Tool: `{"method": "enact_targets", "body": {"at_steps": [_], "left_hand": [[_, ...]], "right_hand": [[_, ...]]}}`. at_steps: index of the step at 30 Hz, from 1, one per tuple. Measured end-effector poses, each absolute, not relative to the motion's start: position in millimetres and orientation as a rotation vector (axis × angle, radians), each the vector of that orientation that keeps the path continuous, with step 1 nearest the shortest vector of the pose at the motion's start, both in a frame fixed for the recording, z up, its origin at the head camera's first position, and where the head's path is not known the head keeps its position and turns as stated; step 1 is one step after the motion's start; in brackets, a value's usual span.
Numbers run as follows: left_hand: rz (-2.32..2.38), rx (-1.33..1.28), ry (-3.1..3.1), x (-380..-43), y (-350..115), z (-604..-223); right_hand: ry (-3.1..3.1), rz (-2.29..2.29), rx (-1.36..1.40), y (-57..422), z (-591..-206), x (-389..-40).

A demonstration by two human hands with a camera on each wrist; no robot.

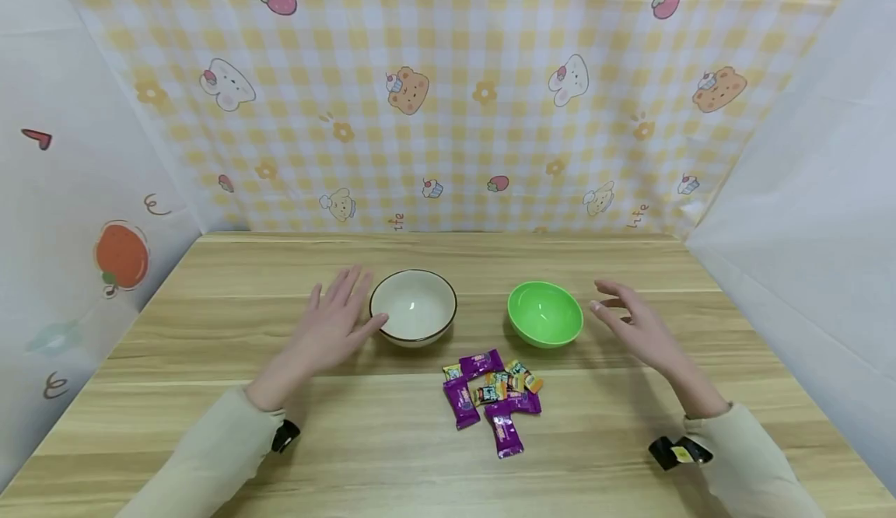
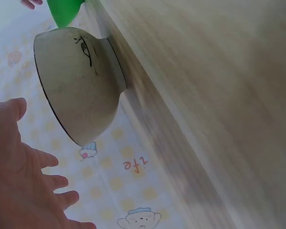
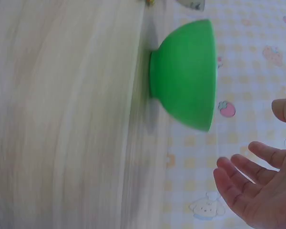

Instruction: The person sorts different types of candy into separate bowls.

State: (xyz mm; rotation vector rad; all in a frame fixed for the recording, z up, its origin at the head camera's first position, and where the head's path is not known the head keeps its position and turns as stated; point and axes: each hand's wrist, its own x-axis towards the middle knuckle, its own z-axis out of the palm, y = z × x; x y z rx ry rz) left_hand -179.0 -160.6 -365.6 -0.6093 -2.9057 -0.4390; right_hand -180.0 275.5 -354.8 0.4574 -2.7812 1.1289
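A cream bowl with a dark rim (image 1: 414,304) stands upright on the wooden table, with a small dark drawing on its outer wall in the left wrist view. My left hand (image 1: 332,323) is at its left side with fingers spread; the thumb overlaps the rim in the head view, while a gap shows in the left wrist view. To the right stands a smaller green bowl (image 1: 544,314). Beside it my right hand (image 1: 638,330) hovers with loosely bent fingers (image 3: 238,176), apart from the bowl and holding nothing. Both bowls' visible insides hold nothing.
In front of the bowls lies a loose pile of purple-wrapped candies (image 1: 461,403) and small yellow-orange packets (image 1: 505,380). A yellow checked cloth (image 1: 483,137) with cartoon prints hangs behind the table (image 1: 392,456). White sheets (image 1: 805,215) hang at both sides.
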Motion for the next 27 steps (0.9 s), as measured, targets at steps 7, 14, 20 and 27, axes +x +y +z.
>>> {"method": "enact_targets", "body": {"at_steps": [7, 14, 20, 27], "left_hand": [[-0.400, -0.630, -2.947, -183, -151, -369], [-0.373, -0.646, -2.983, -183, -146, -376], [-0.385, -0.653, -2.976, -181, -145, -377], [-0.375, -0.647, -2.978, -183, -145, -379]], "right_hand": [[-2.790, 1.351, 0.473, 263, -351, -167], [-2.907, 1.473, 0.604, 236, -353, -148], [-2.921, 1.406, 0.776, 220, -361, -140], [-2.912, 1.433, 0.943, 209, -370, -135]]}}
